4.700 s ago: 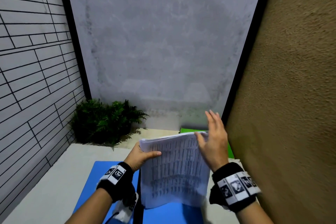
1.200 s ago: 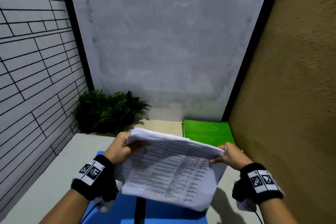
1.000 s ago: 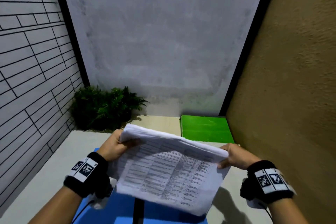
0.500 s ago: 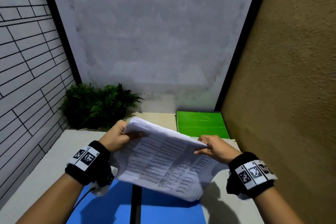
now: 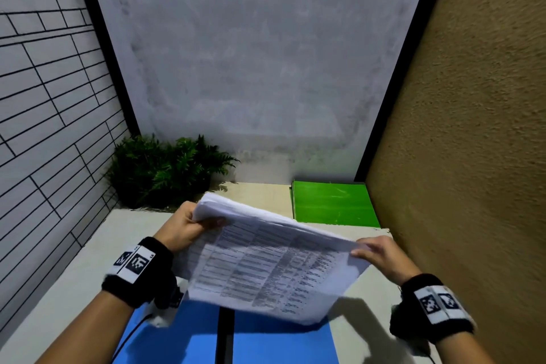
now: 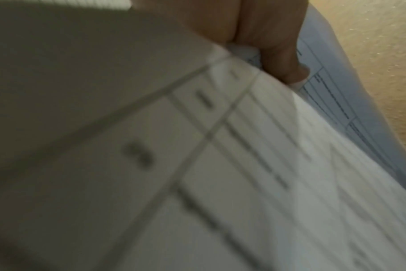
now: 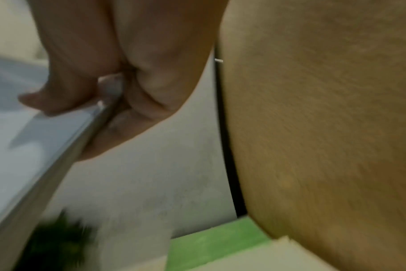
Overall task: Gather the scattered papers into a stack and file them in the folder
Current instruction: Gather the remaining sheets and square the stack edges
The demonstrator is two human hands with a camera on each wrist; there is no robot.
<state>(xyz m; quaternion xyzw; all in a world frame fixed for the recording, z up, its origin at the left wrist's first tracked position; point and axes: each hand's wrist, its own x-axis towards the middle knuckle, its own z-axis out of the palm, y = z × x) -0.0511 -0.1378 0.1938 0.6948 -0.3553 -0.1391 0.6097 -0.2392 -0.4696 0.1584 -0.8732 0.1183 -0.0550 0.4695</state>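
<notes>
A stack of printed white papers (image 5: 266,263) hangs in the air above the open blue folder (image 5: 251,340), which lies flat on the table with a dark spine down its middle. My left hand (image 5: 189,224) grips the stack's far left corner, thumb on top. My right hand (image 5: 375,251) pinches the right edge of the stack. In the left wrist view the papers (image 6: 243,165) fill the frame, blurred, with my thumb (image 6: 278,55) pressing on them. In the right wrist view my fingers (image 7: 132,88) clamp the stack's edge (image 7: 58,143).
A green folder (image 5: 334,201) lies at the table's back right corner against the brown wall (image 5: 472,156). A dark green plant (image 5: 165,171) stands at the back left. The pale table (image 5: 74,275) runs along the tiled wall on the left.
The stack went from upright, with my right palm flat against its edge, to nearly flat and held by both hands. In the last half second my right hand shifted outward to the stack's right edge.
</notes>
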